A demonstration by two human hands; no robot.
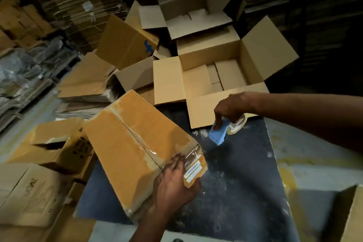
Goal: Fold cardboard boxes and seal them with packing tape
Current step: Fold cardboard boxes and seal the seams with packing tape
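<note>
A closed cardboard box (135,143) lies tilted on the dark mat (241,179), with clear tape along its centre seam and over its near end. My left hand (174,179) rests on that near end, fingers spread over the taped seam beside white labels (193,169). To the right, above the mat, my right hand (229,110) grips the blue handle of a tape dispenser (222,130) with a roll of clear tape. The dispenser is off the box, about a hand's width from its corner.
An open box (216,76) with flaps spread stands behind the mat, more open boxes (188,17) behind it. Flattened and half-folded cartons (59,143) lie at the left. Stacks of flat cardboard (78,2) line the back. Another box corner (351,214) is at the lower right.
</note>
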